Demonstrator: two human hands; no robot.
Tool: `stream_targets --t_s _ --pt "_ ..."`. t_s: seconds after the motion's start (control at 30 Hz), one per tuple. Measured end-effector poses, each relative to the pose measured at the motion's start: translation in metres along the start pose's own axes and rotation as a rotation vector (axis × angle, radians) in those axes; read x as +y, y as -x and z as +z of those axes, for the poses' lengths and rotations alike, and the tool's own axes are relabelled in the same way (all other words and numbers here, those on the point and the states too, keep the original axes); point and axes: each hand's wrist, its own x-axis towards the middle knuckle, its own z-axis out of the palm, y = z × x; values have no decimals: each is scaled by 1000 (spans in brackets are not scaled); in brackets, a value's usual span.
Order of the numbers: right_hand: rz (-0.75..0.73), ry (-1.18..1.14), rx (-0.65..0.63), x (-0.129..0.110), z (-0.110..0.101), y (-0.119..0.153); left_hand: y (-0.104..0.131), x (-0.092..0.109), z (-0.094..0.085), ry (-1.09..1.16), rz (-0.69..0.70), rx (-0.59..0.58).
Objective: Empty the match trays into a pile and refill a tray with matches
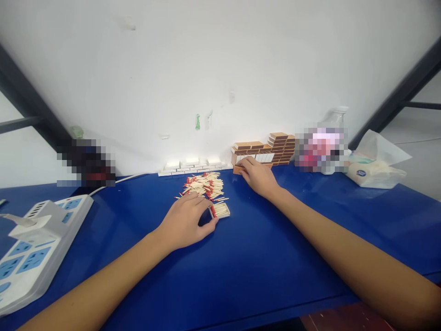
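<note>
My left hand (188,219) grips the left end of a small white matchbox tray (222,211), thumb at the near side and index finger at the far side. Red-headed matches lie in this tray. Just behind it is a loose heap of matches (205,185), partly covered by my left fingers. My right hand (259,177) is at the front of a stack of brown matchboxes (283,149), its fingers bent around a brown matchbox sleeve (239,169) at the lower left. The palm and forearm hide part of that stack.
White matchbox trays (193,166) are piled along the wall, left of the brown stack. A large power strip (65,239) with a plugged-in adapter occupies the left of the blue table (220,276). A tissue pack (374,172) stands at the right, near a blurred pink object (320,149).
</note>
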Motion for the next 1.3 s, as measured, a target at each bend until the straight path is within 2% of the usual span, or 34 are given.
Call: stream_targets --t_s 0.4,0.57,0.8,0.97,1.3 --pt "21 48 -28 5 -4 -2 -1 -1 0 7 -11 -7" --pt "75 81 -42 7 -4 -1 -1 -1 0 10 -9 -7" --pt "94 97 -6 9 -3 0 -1 -1 0 9 -10 0" --pt "183 116 49 6 -7 0 0 -1 1 0 -3 -1" --pt "176 49 14 11 3 2 -2 -1 1 -3 3 5"
